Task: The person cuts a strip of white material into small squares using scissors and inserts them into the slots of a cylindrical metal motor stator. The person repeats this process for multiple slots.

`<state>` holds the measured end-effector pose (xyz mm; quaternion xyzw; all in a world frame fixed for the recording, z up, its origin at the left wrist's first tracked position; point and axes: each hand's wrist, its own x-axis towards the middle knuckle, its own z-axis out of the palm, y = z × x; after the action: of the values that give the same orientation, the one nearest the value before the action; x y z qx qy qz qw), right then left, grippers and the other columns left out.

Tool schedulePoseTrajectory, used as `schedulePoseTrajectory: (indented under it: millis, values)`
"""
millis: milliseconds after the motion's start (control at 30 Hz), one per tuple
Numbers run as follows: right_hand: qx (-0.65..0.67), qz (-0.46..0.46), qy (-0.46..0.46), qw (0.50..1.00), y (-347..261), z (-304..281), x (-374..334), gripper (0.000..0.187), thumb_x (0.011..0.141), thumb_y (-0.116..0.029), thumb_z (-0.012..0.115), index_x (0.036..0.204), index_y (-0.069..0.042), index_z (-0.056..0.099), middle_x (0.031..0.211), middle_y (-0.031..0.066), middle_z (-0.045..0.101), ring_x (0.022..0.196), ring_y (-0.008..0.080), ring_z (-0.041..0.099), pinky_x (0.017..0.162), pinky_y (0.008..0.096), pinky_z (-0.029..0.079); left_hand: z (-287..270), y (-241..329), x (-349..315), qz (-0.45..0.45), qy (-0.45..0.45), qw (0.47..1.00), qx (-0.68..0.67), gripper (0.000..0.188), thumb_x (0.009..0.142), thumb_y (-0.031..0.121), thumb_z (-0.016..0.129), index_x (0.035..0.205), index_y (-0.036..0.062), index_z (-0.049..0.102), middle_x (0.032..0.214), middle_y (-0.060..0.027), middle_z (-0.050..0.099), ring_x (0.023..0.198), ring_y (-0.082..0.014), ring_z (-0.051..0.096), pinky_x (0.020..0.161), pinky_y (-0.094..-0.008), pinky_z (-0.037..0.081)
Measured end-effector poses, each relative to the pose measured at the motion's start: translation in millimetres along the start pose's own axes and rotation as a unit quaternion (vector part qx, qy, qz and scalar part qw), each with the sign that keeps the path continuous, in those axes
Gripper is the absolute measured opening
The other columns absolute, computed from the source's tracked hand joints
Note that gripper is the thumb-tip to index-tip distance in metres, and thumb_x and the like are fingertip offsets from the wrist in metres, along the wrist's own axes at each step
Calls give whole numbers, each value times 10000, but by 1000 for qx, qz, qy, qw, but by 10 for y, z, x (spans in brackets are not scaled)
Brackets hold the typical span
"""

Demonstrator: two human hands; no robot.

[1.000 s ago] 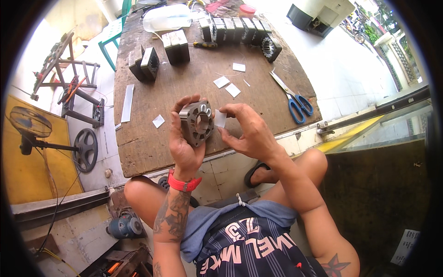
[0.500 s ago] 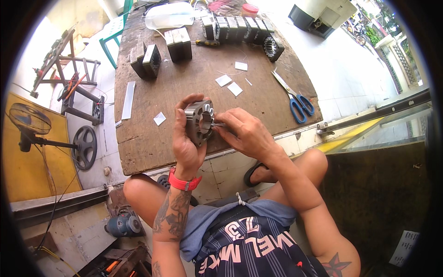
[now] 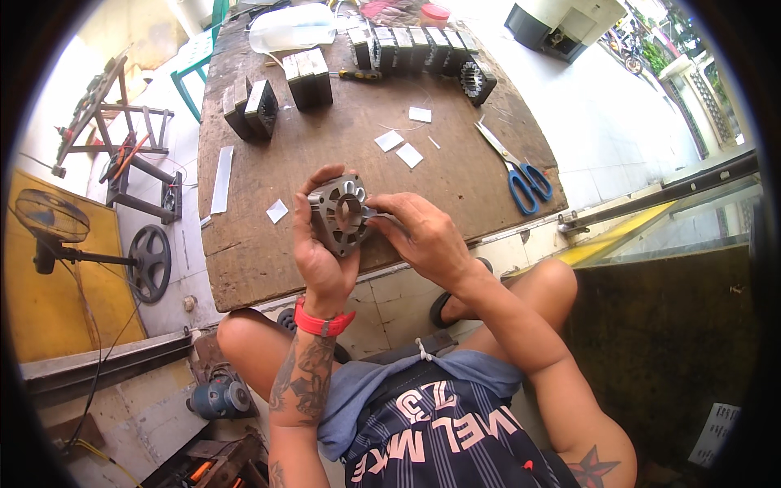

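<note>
My left hand (image 3: 320, 262) is wrapped round a metal motor stator core (image 3: 322, 213), held above the table's near edge with its slotted face and round bore turned up toward me. White slot liners (image 3: 353, 189) stick out of a couple of its slots. At the right side of the bore, my right hand (image 3: 427, 232) pinches a small pale slip (image 3: 370, 212), probably slot paper, against the core. The fingertips hide much of that slip, and whether it sits inside a slot cannot be told.
On the wooden table (image 3: 325, 130) lie white paper pieces (image 3: 409, 154), a long white strip (image 3: 221, 179) and blue-handled scissors (image 3: 525, 183). Farther back stand several stator cores (image 3: 411, 50), a screwdriver (image 3: 359, 74) and a clear plastic container (image 3: 293, 28). A fan (image 3: 53, 215) stands left.
The stator core has shifted slightly left and turned, so more of its slotted face shows. My right hand has followed it, still pinching at the bore's right side.
</note>
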<state>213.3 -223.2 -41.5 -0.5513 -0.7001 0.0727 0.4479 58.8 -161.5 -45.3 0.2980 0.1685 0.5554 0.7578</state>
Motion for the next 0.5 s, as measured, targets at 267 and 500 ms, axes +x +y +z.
schedulePoseTrajectory:
  millis: [267,500]
  values:
    - [-33,-3,-5,999,-194,99,-65,369,987,-225,733,1280,-30,625,1213,162,690,1183,363,647,1013,456,534,-27,7,21,-5,25,998,-54,640,1110,573,398,1419,26,519,1426,-206,589,1353,-361,568,1152,-481,474]
    - [-258,77,51,962,349,-208,278,285,996,-283,712,1169,-56,711,1069,142,661,984,313,640,871,452,508,-49,75,43,-80,32,977,-193,689,1087,625,411,1499,75,476,1507,-181,545,1402,-367,529,1133,-564,480]
